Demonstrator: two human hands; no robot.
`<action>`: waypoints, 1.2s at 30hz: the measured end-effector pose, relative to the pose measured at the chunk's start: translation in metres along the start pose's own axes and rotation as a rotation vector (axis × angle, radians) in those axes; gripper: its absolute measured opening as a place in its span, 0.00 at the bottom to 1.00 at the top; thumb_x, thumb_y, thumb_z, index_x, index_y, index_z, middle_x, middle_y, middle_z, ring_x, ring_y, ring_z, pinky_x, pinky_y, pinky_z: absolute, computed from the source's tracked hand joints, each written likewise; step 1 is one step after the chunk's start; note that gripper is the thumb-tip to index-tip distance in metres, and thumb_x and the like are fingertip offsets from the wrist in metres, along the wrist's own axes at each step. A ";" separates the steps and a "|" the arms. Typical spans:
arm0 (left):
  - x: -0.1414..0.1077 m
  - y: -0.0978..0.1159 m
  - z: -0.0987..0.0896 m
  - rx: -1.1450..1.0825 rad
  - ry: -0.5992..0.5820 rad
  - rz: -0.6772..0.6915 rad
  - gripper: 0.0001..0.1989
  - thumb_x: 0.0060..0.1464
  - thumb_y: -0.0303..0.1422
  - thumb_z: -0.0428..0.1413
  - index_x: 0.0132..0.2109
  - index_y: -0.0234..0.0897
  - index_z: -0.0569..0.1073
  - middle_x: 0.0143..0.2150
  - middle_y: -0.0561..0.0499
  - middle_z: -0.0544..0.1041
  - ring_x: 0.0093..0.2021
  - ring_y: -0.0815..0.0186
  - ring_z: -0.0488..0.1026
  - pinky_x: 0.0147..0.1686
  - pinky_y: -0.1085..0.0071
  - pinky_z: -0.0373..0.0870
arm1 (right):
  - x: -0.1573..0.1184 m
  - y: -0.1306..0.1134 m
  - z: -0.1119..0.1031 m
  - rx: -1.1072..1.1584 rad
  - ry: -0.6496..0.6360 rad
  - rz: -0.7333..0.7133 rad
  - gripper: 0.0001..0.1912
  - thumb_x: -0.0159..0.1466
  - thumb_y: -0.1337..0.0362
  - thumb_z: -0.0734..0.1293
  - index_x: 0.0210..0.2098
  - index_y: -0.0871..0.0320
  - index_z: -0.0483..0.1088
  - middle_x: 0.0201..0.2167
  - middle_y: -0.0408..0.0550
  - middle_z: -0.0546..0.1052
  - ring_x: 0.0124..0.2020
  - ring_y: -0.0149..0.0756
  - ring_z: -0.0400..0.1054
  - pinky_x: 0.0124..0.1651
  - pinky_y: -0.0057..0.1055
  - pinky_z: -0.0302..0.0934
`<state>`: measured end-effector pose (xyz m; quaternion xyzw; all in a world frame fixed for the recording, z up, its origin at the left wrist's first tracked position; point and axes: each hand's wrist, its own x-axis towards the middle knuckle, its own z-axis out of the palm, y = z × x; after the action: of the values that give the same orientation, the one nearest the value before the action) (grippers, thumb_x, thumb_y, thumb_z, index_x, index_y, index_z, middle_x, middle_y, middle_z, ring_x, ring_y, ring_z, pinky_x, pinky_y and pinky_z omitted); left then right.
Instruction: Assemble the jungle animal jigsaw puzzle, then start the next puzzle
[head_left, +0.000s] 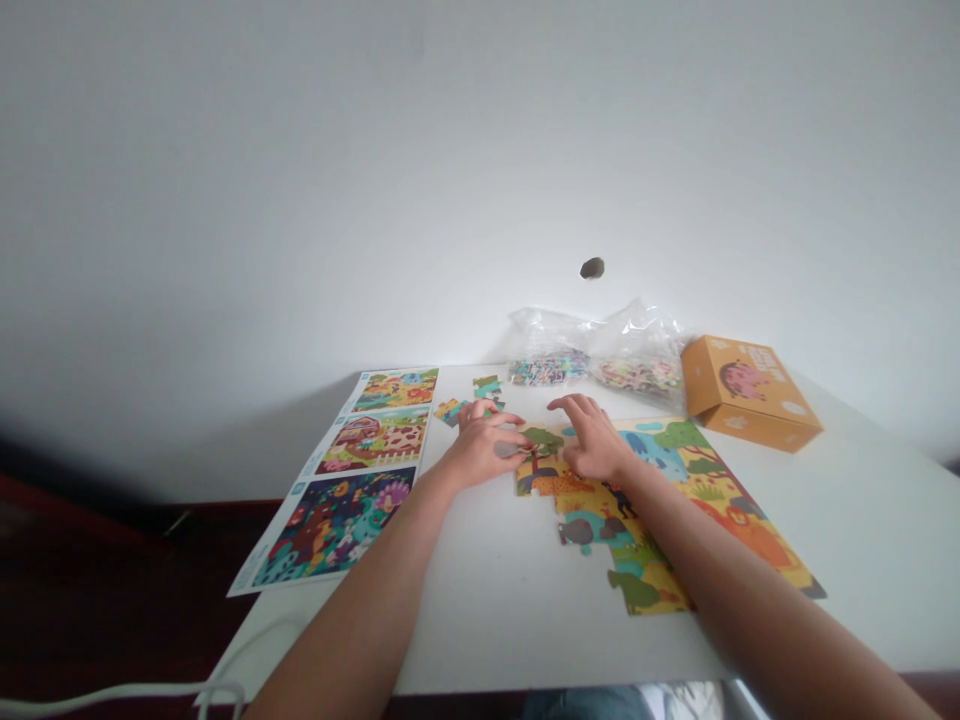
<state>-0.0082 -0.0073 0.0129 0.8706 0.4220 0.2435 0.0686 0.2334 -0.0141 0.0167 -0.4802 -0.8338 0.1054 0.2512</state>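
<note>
A partly joined jigsaw puzzle (pixel 735 525) with animals and trees lies on the white table, its left side stepped and uneven. At its upper left edge, my left hand (pixel 482 447) has thumb and index finger closed on the edge of a puzzle piece (pixel 543 440) showing a green tree. The other fingers of that hand are spread. My right hand (pixel 596 442) rests over the puzzle's upper middle, index finger stretched to the left and nothing visible in its grip; it hides part of the picture. Several loose puzzle pieces (pixel 487 386) lie just beyond my left hand.
A reference sheet (pixel 422 450) with three pictures lies at the left. Behind the puzzle, two clear bags (pixel 551 366) hold more pieces. An orange box (pixel 757 390) stands at the back right. The wall has a hole (pixel 592 268). A white cable (pixel 112 692) runs at the lower left.
</note>
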 end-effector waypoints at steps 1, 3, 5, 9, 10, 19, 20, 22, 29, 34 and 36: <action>0.000 0.000 0.000 0.001 -0.010 0.001 0.07 0.52 0.36 0.63 0.39 0.54 0.84 0.50 0.54 0.79 0.55 0.52 0.58 0.59 0.50 0.53 | 0.000 0.000 0.000 -0.005 -0.005 0.001 0.36 0.47 0.69 0.62 0.56 0.56 0.62 0.54 0.56 0.65 0.55 0.53 0.58 0.54 0.50 0.58; 0.001 0.000 0.001 0.004 -0.017 -0.003 0.07 0.52 0.36 0.63 0.38 0.54 0.84 0.49 0.54 0.80 0.55 0.52 0.58 0.59 0.50 0.53 | 0.000 0.000 0.001 -0.013 -0.009 0.003 0.35 0.47 0.70 0.62 0.56 0.56 0.63 0.53 0.56 0.66 0.54 0.52 0.58 0.54 0.49 0.58; 0.001 -0.001 0.002 0.005 -0.019 -0.010 0.07 0.51 0.36 0.63 0.39 0.54 0.84 0.49 0.54 0.80 0.54 0.52 0.58 0.59 0.49 0.54 | 0.000 0.000 0.002 -0.019 -0.007 0.003 0.35 0.47 0.70 0.61 0.56 0.55 0.63 0.52 0.56 0.66 0.53 0.52 0.59 0.53 0.49 0.58; 0.001 -0.003 0.003 0.005 -0.024 -0.011 0.07 0.51 0.36 0.64 0.39 0.54 0.84 0.50 0.53 0.80 0.54 0.51 0.59 0.59 0.48 0.54 | 0.000 0.002 0.003 -0.030 -0.010 -0.004 0.34 0.47 0.70 0.62 0.55 0.54 0.65 0.52 0.55 0.66 0.52 0.52 0.59 0.52 0.49 0.59; 0.001 -0.003 0.003 0.007 -0.025 -0.008 0.07 0.52 0.36 0.64 0.39 0.54 0.84 0.50 0.53 0.79 0.54 0.51 0.59 0.59 0.48 0.54 | 0.000 0.002 0.003 -0.032 -0.013 -0.005 0.34 0.47 0.70 0.62 0.55 0.54 0.65 0.52 0.55 0.66 0.52 0.52 0.59 0.52 0.49 0.59; 0.001 -0.002 0.004 0.031 -0.049 -0.016 0.09 0.53 0.35 0.62 0.40 0.56 0.83 0.51 0.56 0.79 0.56 0.52 0.58 0.60 0.47 0.51 | 0.000 0.000 0.002 -0.023 -0.052 -0.012 0.33 0.48 0.69 0.63 0.55 0.53 0.66 0.52 0.55 0.66 0.54 0.53 0.58 0.54 0.50 0.58; 0.001 -0.002 0.004 0.032 -0.047 -0.014 0.09 0.54 0.35 0.61 0.40 0.55 0.83 0.52 0.56 0.79 0.57 0.51 0.58 0.60 0.47 0.51 | 0.000 0.000 0.002 -0.023 -0.049 -0.014 0.33 0.48 0.69 0.63 0.55 0.53 0.66 0.52 0.55 0.66 0.54 0.53 0.58 0.54 0.51 0.58; 0.000 -0.001 0.003 0.031 -0.044 -0.010 0.08 0.54 0.35 0.61 0.40 0.55 0.83 0.52 0.55 0.78 0.57 0.51 0.58 0.60 0.47 0.51 | 0.000 -0.001 0.002 -0.023 -0.046 -0.016 0.33 0.48 0.69 0.63 0.55 0.53 0.65 0.52 0.55 0.66 0.54 0.53 0.59 0.54 0.51 0.58; 0.000 0.000 0.001 0.025 -0.059 -0.012 0.08 0.55 0.36 0.60 0.41 0.53 0.83 0.52 0.54 0.78 0.58 0.51 0.58 0.60 0.46 0.51 | 0.000 0.000 0.003 0.052 0.048 -0.057 0.39 0.46 0.69 0.61 0.59 0.57 0.55 0.53 0.57 0.66 0.54 0.53 0.60 0.54 0.50 0.58; 0.000 -0.001 0.003 0.016 -0.057 -0.021 0.08 0.55 0.36 0.60 0.41 0.54 0.82 0.52 0.55 0.78 0.58 0.51 0.59 0.60 0.46 0.51 | 0.000 -0.001 0.003 0.094 0.062 -0.096 0.44 0.48 0.69 0.62 0.64 0.57 0.50 0.56 0.58 0.64 0.56 0.53 0.59 0.56 0.51 0.58; 0.000 -0.001 0.003 0.011 -0.054 -0.030 0.08 0.55 0.36 0.61 0.41 0.54 0.83 0.52 0.54 0.78 0.58 0.51 0.59 0.60 0.47 0.52 | -0.001 -0.002 0.002 0.057 -0.029 -0.089 0.39 0.50 0.69 0.63 0.62 0.53 0.58 0.57 0.57 0.63 0.57 0.54 0.59 0.57 0.52 0.57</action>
<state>-0.0073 -0.0068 0.0101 0.8709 0.4343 0.2162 0.0787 0.2311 -0.0157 0.0161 -0.4337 -0.8545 0.1245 0.2573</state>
